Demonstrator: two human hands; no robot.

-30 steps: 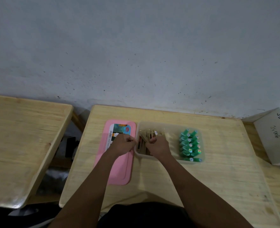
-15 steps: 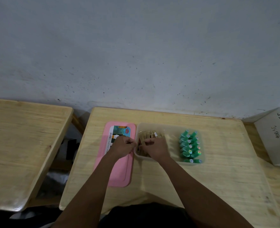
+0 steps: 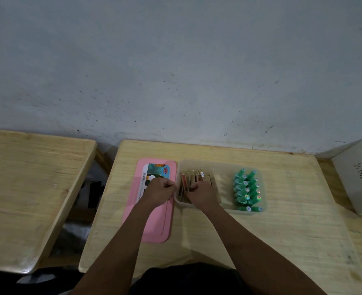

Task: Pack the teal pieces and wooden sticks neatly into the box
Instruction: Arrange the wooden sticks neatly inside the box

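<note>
Tabletop (image 3: 282, 231) box (image 3: 222, 164) holds wooden sticks (image 3: 191, 177) pointing wallward.

On the table (image 3: 282, 231), lid (image 3: 154, 226) just left of box (image 3: 222, 165); inside, wooden sticks (image 3: 191, 177) left, pieces (image 3: 247, 189) right; carton (image 3: 358, 177) far right.

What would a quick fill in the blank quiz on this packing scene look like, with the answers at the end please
The teal pieces stand at the ___ end of the box.
The right hand curls onto the wooden sticks at the box's ___ end.
The lid lying beside the box is ___ in colour.
Missing words: right, left, pink.
</note>
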